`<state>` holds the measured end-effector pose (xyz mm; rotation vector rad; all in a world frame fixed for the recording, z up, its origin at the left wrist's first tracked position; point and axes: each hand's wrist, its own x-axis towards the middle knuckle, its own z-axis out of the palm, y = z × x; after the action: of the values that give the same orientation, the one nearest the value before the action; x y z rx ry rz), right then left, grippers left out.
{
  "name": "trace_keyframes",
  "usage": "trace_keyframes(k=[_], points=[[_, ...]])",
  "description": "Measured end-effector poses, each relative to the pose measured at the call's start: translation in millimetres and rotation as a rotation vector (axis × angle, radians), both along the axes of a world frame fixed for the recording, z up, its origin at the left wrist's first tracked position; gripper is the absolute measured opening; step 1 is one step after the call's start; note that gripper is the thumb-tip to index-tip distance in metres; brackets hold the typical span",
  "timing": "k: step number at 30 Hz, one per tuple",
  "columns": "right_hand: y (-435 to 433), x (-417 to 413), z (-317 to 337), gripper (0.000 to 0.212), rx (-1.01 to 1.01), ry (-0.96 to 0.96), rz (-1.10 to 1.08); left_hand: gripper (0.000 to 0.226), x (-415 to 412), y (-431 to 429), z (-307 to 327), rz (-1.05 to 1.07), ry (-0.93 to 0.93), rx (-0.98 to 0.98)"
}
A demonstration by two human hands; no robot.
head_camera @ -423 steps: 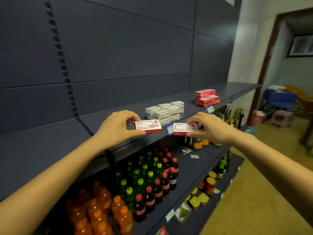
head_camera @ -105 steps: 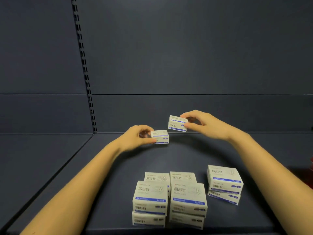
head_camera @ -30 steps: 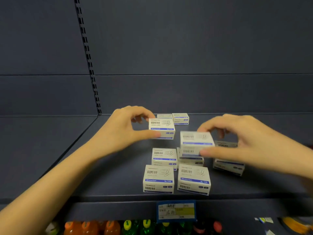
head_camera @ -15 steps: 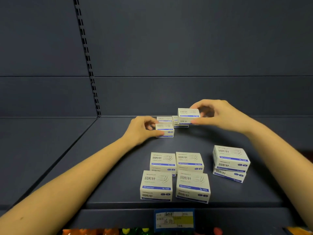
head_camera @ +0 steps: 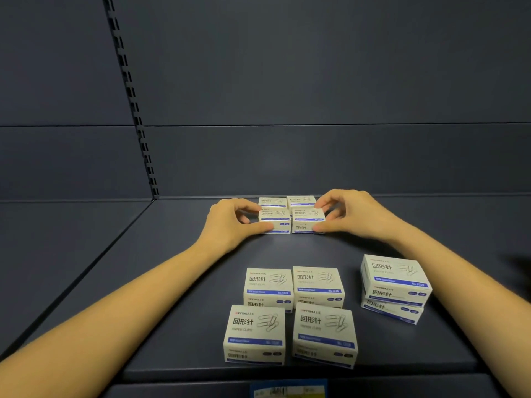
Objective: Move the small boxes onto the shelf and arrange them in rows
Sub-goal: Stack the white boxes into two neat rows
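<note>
L hand (head_camera: 230, 222) pinches L box (head_camera: 275, 222), R hand (head_camera: 353, 215) pinches R box (head_camera: 308, 222); the boxes touch side by side on the shelf (head_camera: 143, 282). Just past the fingertips: back pair (head_camera: 300, 200) of boxes. Nearer than the fingers, btwn the forearms: box cluster (head_camera: 254, 331), plus 2-high stack (head_camera: 395, 282) by the R forearm.

A slotted upright (head_camera: 135, 110) splits the dark back panel (head_camera: 316, 67).

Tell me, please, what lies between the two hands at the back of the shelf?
In the head view, the left box and right box stand side by side there, held by the left hand and right hand respectively.
</note>
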<state>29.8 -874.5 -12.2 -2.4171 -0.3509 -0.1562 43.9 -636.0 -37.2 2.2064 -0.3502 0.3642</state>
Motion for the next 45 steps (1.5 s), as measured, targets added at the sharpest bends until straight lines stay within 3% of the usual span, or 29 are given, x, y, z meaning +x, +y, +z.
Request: trace_keyframes(k=[14,18,20,25,29,39,45], points=[[-1.6,-10.4,8.0,0.040,-0.029,-0.103,-0.009,0.043,-12.3,0.8,9.9,-0.030,-0.053,0.009],[-10.7,-32.0,26.2,0.019,0.135,-0.140,0.061,0.023,-44.2,10.1,36.5,-0.262,0.057,-0.174],[-11.6,-47.3,35.8,0.016,0.123,-0.142,0.120,0.020,-64.6,17.5,44.0,-0.396,0.103,-0.151],[-1.7,-83.2,52.6,0.036,-0.071,-0.116,0.266,0.036,-96.7,31.1,45.4,-0.525,0.149,0.124],[7.0,-96.9,54.6,0.034,-0.318,-0.079,0.326,0.041,-100.4,34.9,40.6,-0.487,0.175,0.245],[21.6,-101.5,54.7,0.035,-0.636,0.089,0.325,0.034,-91.6,40.2,41.7,-0.542,0.409,0.183],[30.6,-97.1,57.1,0.031,-0.739,0.134,0.323,0.031,-88.6,40.7,40.2,-0.510,0.386,0.131]])
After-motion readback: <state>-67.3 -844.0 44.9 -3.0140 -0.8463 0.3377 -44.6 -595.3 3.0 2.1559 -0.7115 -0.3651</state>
